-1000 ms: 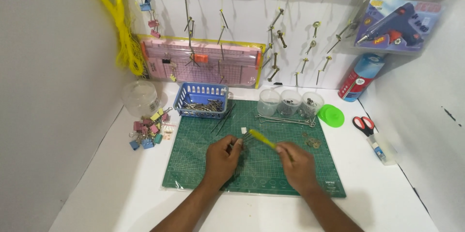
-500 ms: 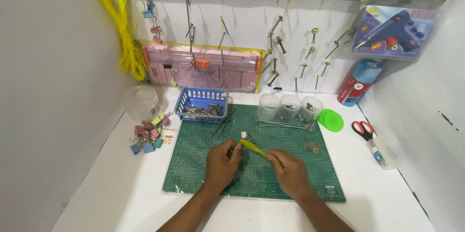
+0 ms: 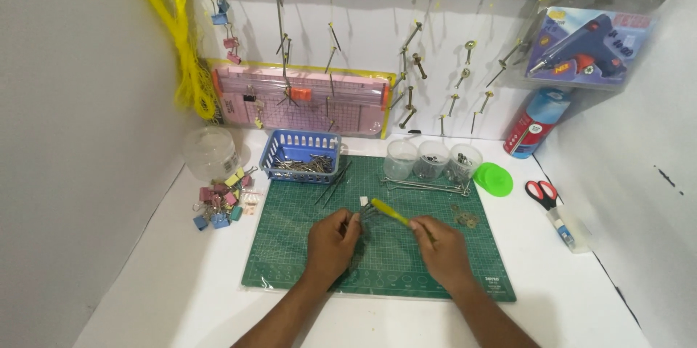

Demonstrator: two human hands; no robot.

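Hands meet over the middle of the green gridded cutting mat (image 3: 290,261) on our white worktop (image 3: 167,297). Our right hand (image 3: 444,250) pinches the yellow-handled small tool (image 3: 390,211); our left hand (image 3: 330,243) closes its fingers on that tool's metal tip. Bare mat lies along the near edge. The blue plastic basket of metal pins (image 3: 301,155) and three clear cups (image 3: 432,159) line the far edge.
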